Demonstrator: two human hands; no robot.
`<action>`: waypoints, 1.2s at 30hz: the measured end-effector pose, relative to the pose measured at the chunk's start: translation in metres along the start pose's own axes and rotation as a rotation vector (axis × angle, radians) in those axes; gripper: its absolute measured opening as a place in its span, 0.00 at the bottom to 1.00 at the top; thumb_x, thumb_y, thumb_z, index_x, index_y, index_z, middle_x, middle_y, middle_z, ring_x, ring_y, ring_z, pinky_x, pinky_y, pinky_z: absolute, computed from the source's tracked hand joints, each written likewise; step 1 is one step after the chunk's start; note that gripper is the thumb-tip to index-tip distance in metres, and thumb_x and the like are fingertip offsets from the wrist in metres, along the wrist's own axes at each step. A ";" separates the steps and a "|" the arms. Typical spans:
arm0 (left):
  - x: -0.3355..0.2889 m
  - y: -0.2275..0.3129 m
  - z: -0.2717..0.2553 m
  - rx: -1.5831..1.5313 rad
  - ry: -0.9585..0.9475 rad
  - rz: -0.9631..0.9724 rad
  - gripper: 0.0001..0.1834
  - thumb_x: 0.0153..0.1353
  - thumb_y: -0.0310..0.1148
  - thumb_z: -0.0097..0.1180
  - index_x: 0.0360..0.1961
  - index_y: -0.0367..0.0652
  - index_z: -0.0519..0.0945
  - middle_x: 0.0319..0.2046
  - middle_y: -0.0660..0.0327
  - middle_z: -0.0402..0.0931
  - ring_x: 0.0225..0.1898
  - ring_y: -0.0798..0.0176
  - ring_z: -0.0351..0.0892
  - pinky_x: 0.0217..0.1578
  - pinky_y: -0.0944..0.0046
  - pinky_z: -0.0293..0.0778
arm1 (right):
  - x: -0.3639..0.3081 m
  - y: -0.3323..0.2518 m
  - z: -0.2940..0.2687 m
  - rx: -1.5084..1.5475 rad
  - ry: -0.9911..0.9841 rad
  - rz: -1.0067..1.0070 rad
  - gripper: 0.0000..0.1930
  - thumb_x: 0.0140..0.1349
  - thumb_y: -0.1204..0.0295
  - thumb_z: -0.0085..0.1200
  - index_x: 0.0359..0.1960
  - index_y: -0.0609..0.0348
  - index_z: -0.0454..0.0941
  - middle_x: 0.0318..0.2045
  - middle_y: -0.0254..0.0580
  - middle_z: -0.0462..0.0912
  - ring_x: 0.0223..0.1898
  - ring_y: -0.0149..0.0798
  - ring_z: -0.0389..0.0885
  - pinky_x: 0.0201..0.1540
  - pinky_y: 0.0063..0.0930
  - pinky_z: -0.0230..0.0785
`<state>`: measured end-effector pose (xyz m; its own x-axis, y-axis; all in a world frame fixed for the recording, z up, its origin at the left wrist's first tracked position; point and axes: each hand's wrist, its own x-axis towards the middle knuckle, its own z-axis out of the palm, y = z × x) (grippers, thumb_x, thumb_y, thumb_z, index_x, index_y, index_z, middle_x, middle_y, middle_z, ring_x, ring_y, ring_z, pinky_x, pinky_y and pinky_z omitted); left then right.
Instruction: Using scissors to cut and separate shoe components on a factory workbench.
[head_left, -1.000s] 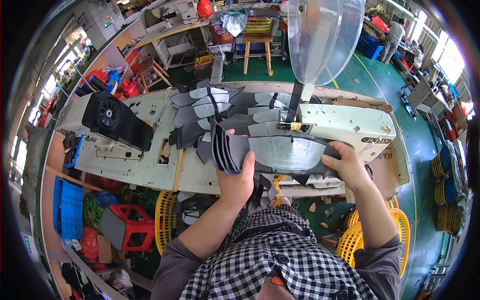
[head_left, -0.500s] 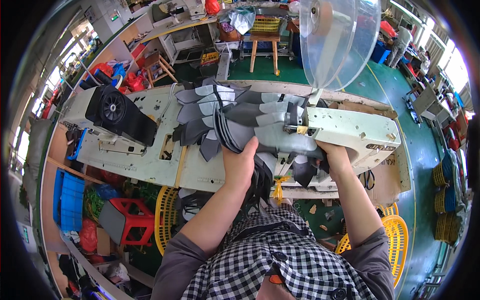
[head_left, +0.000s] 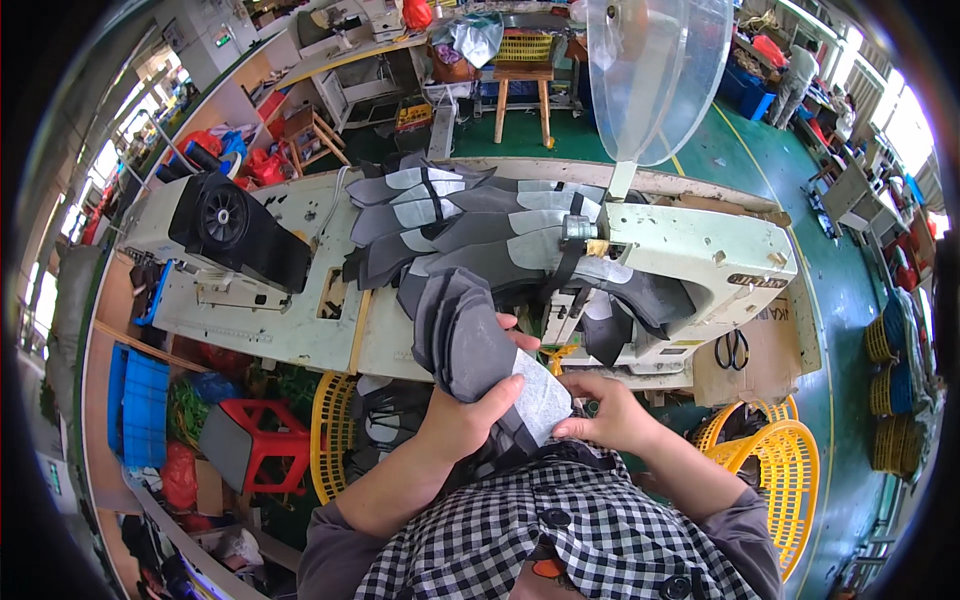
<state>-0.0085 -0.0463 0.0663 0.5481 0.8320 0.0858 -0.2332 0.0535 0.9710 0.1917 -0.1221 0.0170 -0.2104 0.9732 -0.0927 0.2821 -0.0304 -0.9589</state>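
Observation:
A stack of dark grey cut pieces (head_left: pixel 465 345), which look like fabric or leather, is held tilted in front of my body. Its lower end is light grey. My left hand (head_left: pixel 462 420) wraps round the middle of it, thumb on top. At the pale end, my right hand (head_left: pixel 612 415) pinches the edge between thumb and fingers, partly hidden behind the stack. Just beyond, several similar bundles (head_left: pixel 480 225) overlap on the bed of a cream sewing machine (head_left: pixel 700 245), some bound with black strips. One bundle's end reaches under the machine's arm.
Another sewing machine (head_left: pixel 225 225) with a black wheel housing stands at left. Scissors (head_left: pixel 732 350) lie on cardboard at right. Yellow baskets (head_left: pixel 785 480) flank me, and a red stool (head_left: pixel 265 445) is at lower left. A clear disc guard (head_left: pixel 660 80) rises behind the machine.
Both hands have drawn back from the machine toward my body, now with a stack held close in. A bundle lies released on the machine where my hands were.

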 end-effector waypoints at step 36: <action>-0.002 -0.010 0.009 -0.058 -0.084 0.027 0.25 0.58 0.28 0.52 0.56 0.37 0.62 0.45 0.51 0.73 0.51 0.58 0.71 0.52 0.59 0.66 | 0.011 -0.048 -0.034 0.124 -0.041 -0.242 0.27 0.51 0.68 0.64 0.52 0.61 0.68 0.33 0.35 0.76 0.33 0.27 0.74 0.41 0.22 0.67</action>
<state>0.0001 -0.0535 0.0581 0.6055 0.7847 0.1328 -0.2938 0.0654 0.9536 0.2078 -0.1023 0.0714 -0.2966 0.9454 0.1350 0.1025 0.1721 -0.9797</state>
